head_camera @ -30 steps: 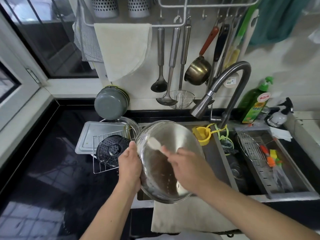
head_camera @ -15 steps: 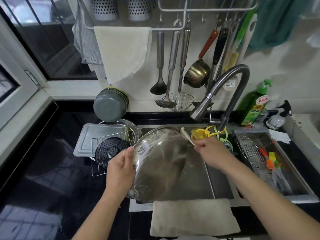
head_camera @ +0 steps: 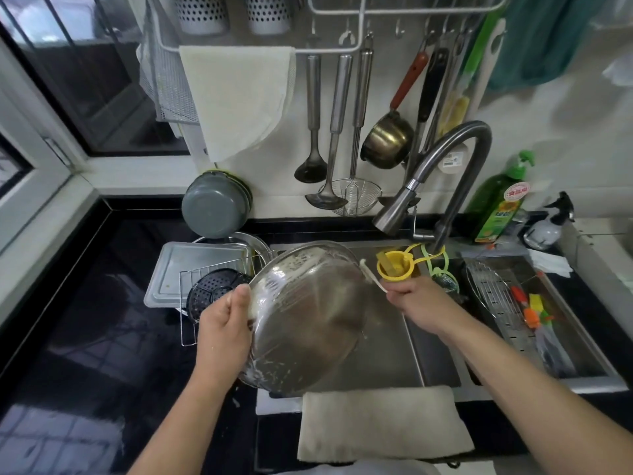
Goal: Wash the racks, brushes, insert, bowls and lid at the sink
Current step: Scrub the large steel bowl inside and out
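Left hand [head_camera: 224,325] raised over the sink's [head_camera: 387,358] left edge, forearm coming up from the bottom of the view, thumb on top. Its fingers curl round the left rim of the bowl [head_camera: 308,317] and grip it; thumb pressed on the outer wall. One steel bowl, tilted on edge, soapy outside facing the camera, over the left basin.

Right hand [head_camera: 419,301] extended over the divider between the basins, forearm running in from the lower right. Fingers closed round the handle of one white brush [head_camera: 371,276]; the brush end lies against the bowl's upper right rim.

Counts:
- Two hands, both gripping.
- One bowl in hand; grey bowls [head_camera: 215,204] stacked on edge against the wall at the counter's back, number not clear.
- One black round insert [head_camera: 215,293] on a wire rack [head_camera: 191,303], on the counter just left of the sink, over a flat tray [head_camera: 191,265].
- One curved rack [head_camera: 493,289] in the right basin, with coloured brushes [head_camera: 532,310] beside it; count unclear.
- One yellow funnel [head_camera: 394,267] at the sink's back edge, below the tap [head_camera: 442,180].
- One green soap bottle [head_camera: 500,200] and one spray bottle [head_camera: 549,224] at the back right corner.
- One cloth [head_camera: 383,423] folded over the sink's front edge.
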### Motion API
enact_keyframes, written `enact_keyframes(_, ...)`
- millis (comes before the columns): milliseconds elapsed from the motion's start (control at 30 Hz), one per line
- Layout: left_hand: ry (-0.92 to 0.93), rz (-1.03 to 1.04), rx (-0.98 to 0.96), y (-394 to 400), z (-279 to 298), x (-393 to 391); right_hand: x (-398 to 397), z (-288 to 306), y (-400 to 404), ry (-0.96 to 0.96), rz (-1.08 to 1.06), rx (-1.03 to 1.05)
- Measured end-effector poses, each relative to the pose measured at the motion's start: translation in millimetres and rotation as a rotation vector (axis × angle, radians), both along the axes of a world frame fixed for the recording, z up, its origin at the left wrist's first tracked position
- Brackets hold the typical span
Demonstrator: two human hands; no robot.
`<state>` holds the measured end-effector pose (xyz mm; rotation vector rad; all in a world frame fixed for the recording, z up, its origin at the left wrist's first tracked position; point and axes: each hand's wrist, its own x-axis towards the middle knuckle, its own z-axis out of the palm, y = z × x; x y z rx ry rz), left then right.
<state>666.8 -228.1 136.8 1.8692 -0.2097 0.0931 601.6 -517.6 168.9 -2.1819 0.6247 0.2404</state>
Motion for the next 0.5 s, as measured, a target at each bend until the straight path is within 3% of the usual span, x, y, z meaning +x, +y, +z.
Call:
enact_keyframes(200,0.0,0.012,-0.029,10.4,6.2,7.1,-5.7,-1.0,4.7,-0.012,0.015,0.006)
enact_keyframes(367,-0.015,-0.022,0.031,2.6,3.4,2.4,-2.0,0.6,14.0,-0.17,0.037,0.013)
enact_keyframes(500,0.002,-0.074,0.059,5.7,-6.3,-2.5,1.9,-7.0,7.0,-0.085,0.074,-0.076)
